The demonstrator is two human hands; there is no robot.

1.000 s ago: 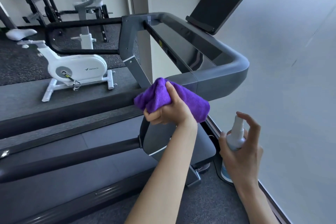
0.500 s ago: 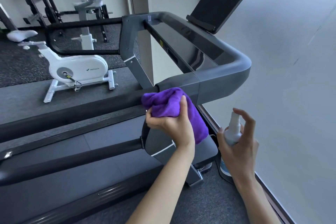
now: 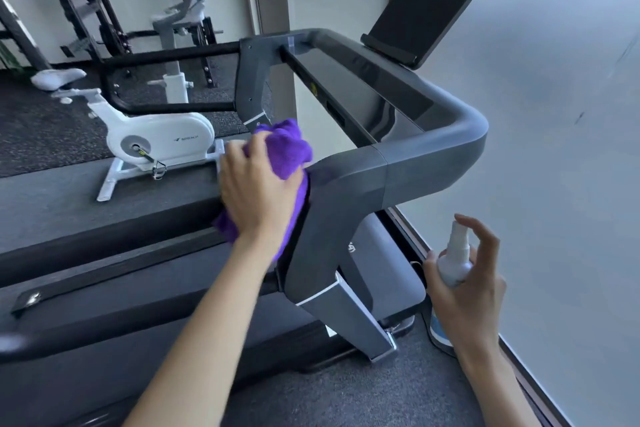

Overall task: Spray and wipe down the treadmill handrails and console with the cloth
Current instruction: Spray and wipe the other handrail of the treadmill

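Note:
A grey treadmill fills the view, with its console and a dark tablet holder at the far end. My left hand presses a purple cloth against the inner side of the near handrail, where the rail bends down into the upright. My right hand holds a white spray bottle upright at the lower right, index finger raised over the nozzle. The far handrail is black and lies beyond the belt.
A white exercise bike stands beyond the treadmill on the left. Black weight racks line the back wall. A frosted glass wall runs close along the right side. The treadmill belt stretches to the left below my arm.
My left hand has carried the cloth left and over to the inner face of the handrail bend. My right hand with the bottle has stayed low at the right.

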